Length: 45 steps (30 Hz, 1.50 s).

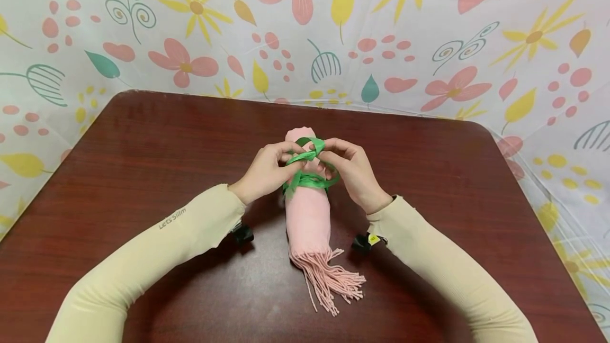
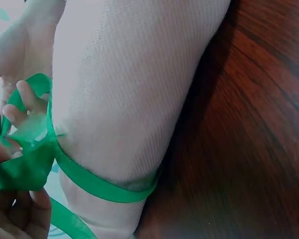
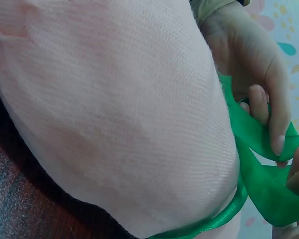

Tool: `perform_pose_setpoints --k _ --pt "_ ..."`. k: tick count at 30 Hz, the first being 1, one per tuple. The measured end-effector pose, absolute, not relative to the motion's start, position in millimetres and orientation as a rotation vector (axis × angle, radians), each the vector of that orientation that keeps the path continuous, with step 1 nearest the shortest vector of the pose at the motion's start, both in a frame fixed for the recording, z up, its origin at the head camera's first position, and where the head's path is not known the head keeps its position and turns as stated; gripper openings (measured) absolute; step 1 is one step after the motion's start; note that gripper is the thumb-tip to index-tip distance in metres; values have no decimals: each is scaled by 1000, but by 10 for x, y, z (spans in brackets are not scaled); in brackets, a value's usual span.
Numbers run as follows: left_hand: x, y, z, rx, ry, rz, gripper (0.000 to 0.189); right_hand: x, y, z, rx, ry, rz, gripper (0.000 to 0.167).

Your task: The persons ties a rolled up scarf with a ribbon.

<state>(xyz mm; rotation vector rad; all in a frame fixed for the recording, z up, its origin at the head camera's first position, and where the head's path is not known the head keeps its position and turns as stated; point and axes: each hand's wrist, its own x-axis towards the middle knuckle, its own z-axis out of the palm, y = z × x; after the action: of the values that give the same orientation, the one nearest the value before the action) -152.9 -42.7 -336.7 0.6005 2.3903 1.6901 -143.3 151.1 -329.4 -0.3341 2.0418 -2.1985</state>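
Observation:
A rolled pink knitted scarf [image 1: 308,221] lies lengthwise on the table, its fringe [image 1: 331,279] spread at the near end. Green ribbon [image 1: 312,180] circles the roll towards its far end, seen also as a green ribbon band [image 2: 104,188] in the left wrist view. Above the roll, my left hand [image 1: 269,171] pinches a ribbon loop between thumb and fingers. Facing it, my right hand [image 1: 355,171] pinches another part of the ribbon. Both hands' fingertips nearly meet over the crossing. Fingers and ribbon partly hide the knot area.
The dark reddish-brown wooden table [image 1: 190,126] extends around the scarf on all sides. Behind it hangs a white cloth [image 1: 405,20] printed with flowers and leaves. Small black wrist devices [image 1: 243,234] sit below both cuffs, close to the tabletop.

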Motion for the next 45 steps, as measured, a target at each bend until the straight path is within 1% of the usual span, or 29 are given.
perform_pose_setpoints --k 10,16,20,25,30,37,42,45 --pt "-1526 -432 -3363 629 2386 1708 24 -1420 1496 -3271 -360 2001 -2202 19" --pt "-1532 -441 -3352 598 2442 1698 22 -1443 1482 -3266 -357 2033 -2167 7" --pt "-1531 -456 -3362 603 2429 1741 21 -1459 1481 -3286 -381 2086 -2152 7" --pt "-1533 -485 -3377 576 2418 1802 26 -1449 1500 -3296 -352 2121 -2170 7" --pt "-1535 -521 -3377 501 2470 1813 28 -1443 1514 -3294 -337 2113 -2172 10" --pt "-1540 -549 -3412 583 2503 1786 25 -1451 1515 -3310 -318 2110 -2171 13" --pt "-1542 -572 -3414 554 2490 1843 24 -1456 1515 -3315 -303 2113 -2176 19" --pt "-1548 -592 -3411 523 2491 1865 23 -1463 1520 -3321 -293 2121 -2176 20"
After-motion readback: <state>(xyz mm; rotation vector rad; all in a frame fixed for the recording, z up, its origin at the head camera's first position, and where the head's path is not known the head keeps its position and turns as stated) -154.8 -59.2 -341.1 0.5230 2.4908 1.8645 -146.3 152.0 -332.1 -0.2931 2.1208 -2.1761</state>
